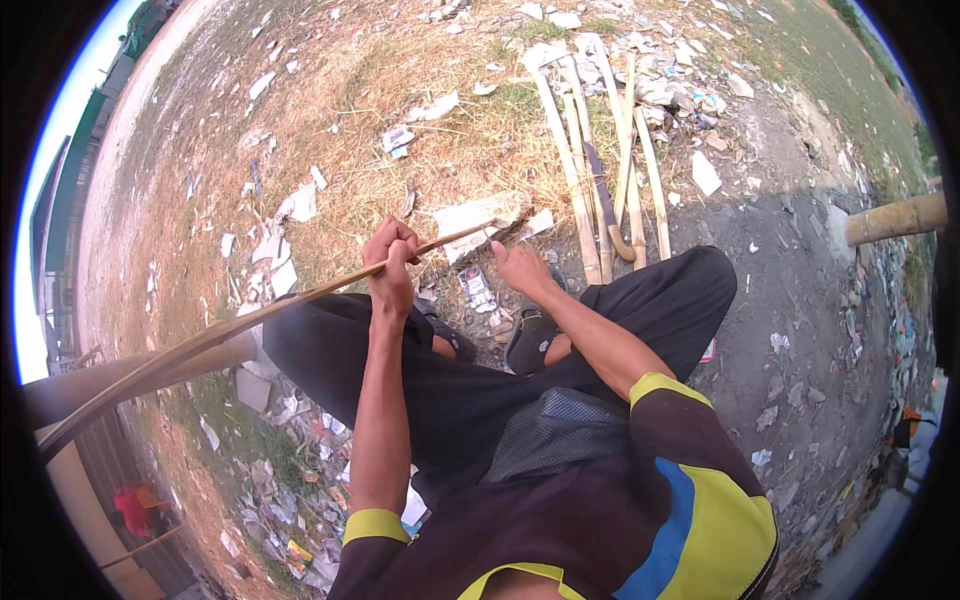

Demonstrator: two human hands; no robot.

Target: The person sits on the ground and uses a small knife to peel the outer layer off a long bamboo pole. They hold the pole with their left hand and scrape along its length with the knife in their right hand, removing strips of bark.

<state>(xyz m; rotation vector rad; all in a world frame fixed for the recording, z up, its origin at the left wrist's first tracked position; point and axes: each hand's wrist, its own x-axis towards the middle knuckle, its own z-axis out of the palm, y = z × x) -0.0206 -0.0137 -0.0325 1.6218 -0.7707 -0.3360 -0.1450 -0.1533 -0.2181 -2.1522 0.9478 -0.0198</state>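
My left hand is wrapped round a long, thin bamboo strip. The strip slants from the lower left edge up past my fist, and its thin end lies close to my right hand. My right hand has its fingers curled in and its thumb near that end; whatever it holds is hidden. Beyond my right knee several split bamboo pieces lie side by side on the ground. Among them rests a long knife with a dark blade and a curved brown handle.
I sit with knees spread and dark shoes below my hands. A flattish pale block lies ahead. Thick bamboo poles stand out at left and right. Paper scraps and dry grass litter the ground. Something red shows at lower left.
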